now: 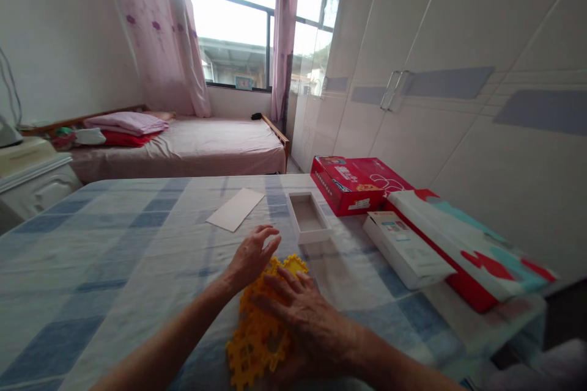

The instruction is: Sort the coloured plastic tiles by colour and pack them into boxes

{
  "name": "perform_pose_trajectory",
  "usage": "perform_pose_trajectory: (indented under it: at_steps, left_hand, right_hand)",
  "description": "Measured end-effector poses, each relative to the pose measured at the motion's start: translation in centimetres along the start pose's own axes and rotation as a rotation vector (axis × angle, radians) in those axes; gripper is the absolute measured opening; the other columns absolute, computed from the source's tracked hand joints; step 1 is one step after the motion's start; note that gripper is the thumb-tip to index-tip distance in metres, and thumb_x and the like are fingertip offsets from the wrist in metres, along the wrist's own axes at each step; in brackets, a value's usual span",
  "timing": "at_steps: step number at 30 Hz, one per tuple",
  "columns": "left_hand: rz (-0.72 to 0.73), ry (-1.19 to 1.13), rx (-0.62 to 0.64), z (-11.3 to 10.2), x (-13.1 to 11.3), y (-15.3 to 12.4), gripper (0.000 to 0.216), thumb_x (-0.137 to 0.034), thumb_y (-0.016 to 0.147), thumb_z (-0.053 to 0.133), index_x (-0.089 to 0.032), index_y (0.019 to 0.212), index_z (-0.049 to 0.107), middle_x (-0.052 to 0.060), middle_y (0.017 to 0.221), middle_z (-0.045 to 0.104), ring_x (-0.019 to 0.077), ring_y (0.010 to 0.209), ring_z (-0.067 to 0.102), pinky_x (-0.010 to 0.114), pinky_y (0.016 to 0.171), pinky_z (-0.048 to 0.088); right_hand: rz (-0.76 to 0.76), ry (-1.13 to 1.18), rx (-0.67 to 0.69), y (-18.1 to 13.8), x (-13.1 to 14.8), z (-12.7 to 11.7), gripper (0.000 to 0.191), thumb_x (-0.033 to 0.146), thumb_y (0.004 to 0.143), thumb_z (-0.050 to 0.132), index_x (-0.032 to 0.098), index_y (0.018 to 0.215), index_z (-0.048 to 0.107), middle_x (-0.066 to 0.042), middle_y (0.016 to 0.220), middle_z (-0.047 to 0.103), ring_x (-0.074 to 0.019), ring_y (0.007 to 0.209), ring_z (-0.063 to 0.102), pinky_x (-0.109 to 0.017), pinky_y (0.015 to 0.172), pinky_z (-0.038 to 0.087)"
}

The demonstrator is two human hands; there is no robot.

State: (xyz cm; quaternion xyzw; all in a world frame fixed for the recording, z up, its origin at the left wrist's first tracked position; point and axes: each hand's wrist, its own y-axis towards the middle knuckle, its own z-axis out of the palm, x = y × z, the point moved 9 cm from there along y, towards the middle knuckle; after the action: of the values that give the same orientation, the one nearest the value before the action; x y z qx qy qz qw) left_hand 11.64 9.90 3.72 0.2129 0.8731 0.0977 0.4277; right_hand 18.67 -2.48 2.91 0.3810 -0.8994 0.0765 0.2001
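A heap of yellow interlocking plastic building pieces (252,351) with notched edges lies on the cloth at the lower middle. My right hand (305,311) is spread across the pieces from the right, its fingers stretched out over them. Just beyond the heap's far left side, my left hand (252,255) hovers with slightly bent fingers, thumb apart, and nothing visible in it. Ahead of both hands is an open white box (326,236) whose inside shows grey. To its left, a flat white rectangular panel (236,210) lies on the cloth.
A red carton (358,180) stands at the back right. In front of it are a closed white box (406,247) and a red, white and teal package (472,244). The blue-and-white checked cloth (128,263) covers the surface. A bed (220,140) and white cupboards (435,30) stand beyond.
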Motion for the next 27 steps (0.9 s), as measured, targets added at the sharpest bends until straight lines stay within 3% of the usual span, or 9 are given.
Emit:
perform_pose_trajectory:
  at_steps: [3,8,14,20,27]
  left_hand:
    - [-0.030,-0.104,-0.044,0.2,1.1,-0.2,0.039,-0.043,0.085,0.039,-0.017,0.093,0.067,0.010,0.112,0.063,0.0220,0.108,0.056,0.037,0.098,0.039]
    - [-0.113,-0.327,-0.070,0.1,3.3,-0.8,0.040,-0.047,0.085,0.040,-0.019,0.089,0.068,0.006,0.110,0.065,0.0216,0.107,0.057,0.037,0.099,0.040]
    - [-0.216,-0.542,-0.105,0.3,4.3,-0.9,0.053,-0.058,0.082,0.038,-0.016,0.084,0.069,0.009,0.103,0.068,0.0231,0.100,0.060,0.036,0.089,0.046]
    - [-0.335,-0.667,-0.183,-0.2,4.7,-1.2,0.061,-0.067,0.073,0.046,-0.011,0.078,0.070,0.014,0.096,0.070,0.0247,0.090,0.064,0.038,0.085,0.048]
    - [-0.335,-0.678,-0.196,-0.6,4.0,-1.4,0.060,-0.064,0.077,0.043,-0.010,0.080,0.069,0.014,0.095,0.070,0.0242,0.089,0.064,0.037,0.082,0.049]
  right_hand:
    - [-0.010,-0.085,-0.096,0.5,-0.5,-0.1,0.083,0.056,0.064,0.067,0.032,0.136,0.033,-0.007,0.141,0.036,-0.0321,0.128,0.030,-0.049,0.103,0.025]
    - [-0.022,-0.224,-0.223,1.8,-1.5,-1.0,0.044,0.033,0.079,0.057,0.027,0.122,0.050,-0.005,0.119,0.054,-0.0215,0.107,0.047,-0.035,0.093,0.038]
    - [-0.059,-0.335,-0.234,3.2,-2.5,-1.3,0.033,0.023,0.085,0.051,0.022,0.117,0.051,-0.007,0.111,0.057,-0.0194,0.098,0.050,-0.032,0.087,0.042]
    - [-0.055,-0.115,-0.263,3.3,-3.9,-2.3,0.036,0.016,0.083,0.053,0.024,0.118,0.051,-0.005,0.112,0.056,-0.0175,0.101,0.053,-0.028,0.087,0.044]
    - [-0.079,0.160,-0.488,2.2,-5.3,-4.6,0.027,0.016,0.083,0.050,0.022,0.108,0.058,-0.004,0.100,0.060,-0.0152,0.090,0.058,-0.027,0.082,0.046]
